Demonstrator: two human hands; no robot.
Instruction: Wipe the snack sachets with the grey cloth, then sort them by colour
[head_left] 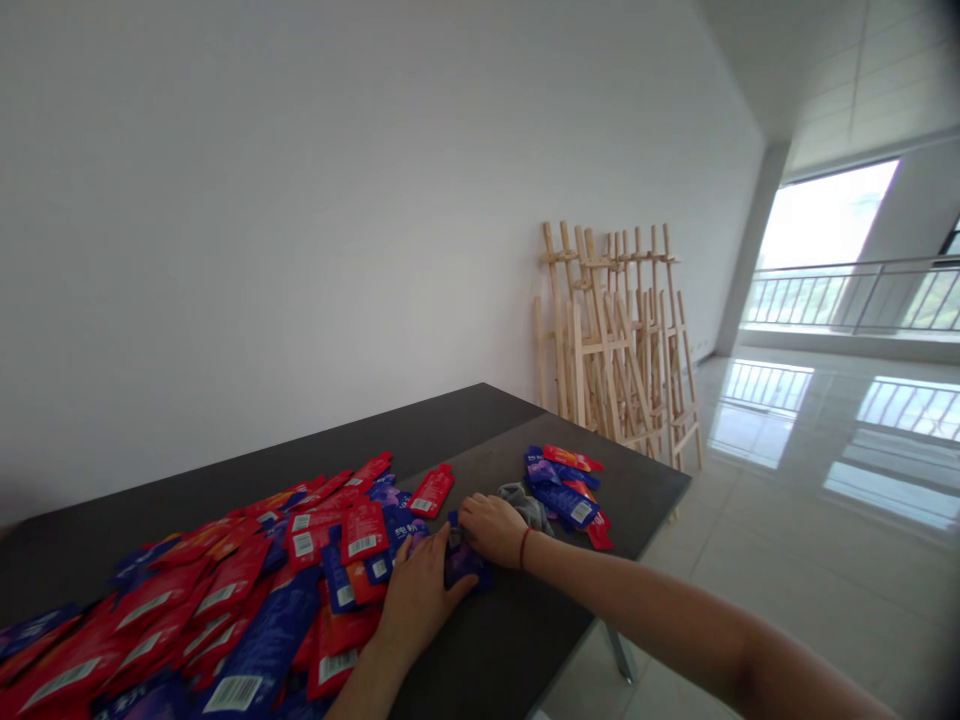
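Note:
A dark blue sachet (463,572) lies on the table between my two hands. My left hand (426,592) presses on its left side, with the thumb across its lower edge and the fingers along the upper left. Over its upper right part, my right hand (491,530) has its fingers bent down, holding it by that end; the fingertips are partly hidden. A crumpled grey cloth (526,505) lies just behind my right hand. To the left spreads a large heap of red sachets (217,585) and blue ones (274,640). One red sachet (432,490) lies just beyond my left hand.
A smaller pile of blue and red sachets (564,497) sits near the right end of the dark table (487,430). Wooden easels (611,340) lean by the white wall beyond that end. Shiny floor tiles (757,560) and a railing (855,295) are to the right.

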